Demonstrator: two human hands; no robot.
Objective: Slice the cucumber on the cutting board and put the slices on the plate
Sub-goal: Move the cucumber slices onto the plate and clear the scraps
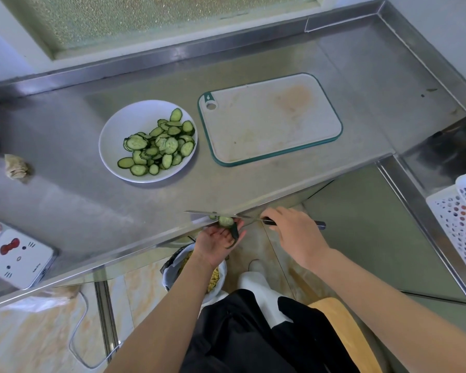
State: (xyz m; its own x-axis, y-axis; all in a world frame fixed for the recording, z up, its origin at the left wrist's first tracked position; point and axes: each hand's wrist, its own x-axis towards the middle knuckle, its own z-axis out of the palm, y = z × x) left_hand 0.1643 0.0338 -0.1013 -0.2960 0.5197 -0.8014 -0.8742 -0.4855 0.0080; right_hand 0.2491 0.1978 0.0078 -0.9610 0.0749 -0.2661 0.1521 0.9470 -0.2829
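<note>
A white plate (113,157) on the steel counter holds several green cucumber slices (158,145). To its right lies the white cutting board (269,119) with a green rim, bare of cucumber. At the counter's front edge my right hand (293,235) grips the handle of a knife (215,213), its blade lying flat along the edge. My left hand (217,239) is cupped palm-up just below the edge, under the blade. Cucumber scraps (225,220) and a dark peel rest at its fingertips.
A bin (197,273) with yellowish waste stands on the floor under my left hand. A white device with a red bow (16,254) sits at the counter's left front. A crumpled rag (16,166) lies far left. A white perforated basket (463,224) is at the right.
</note>
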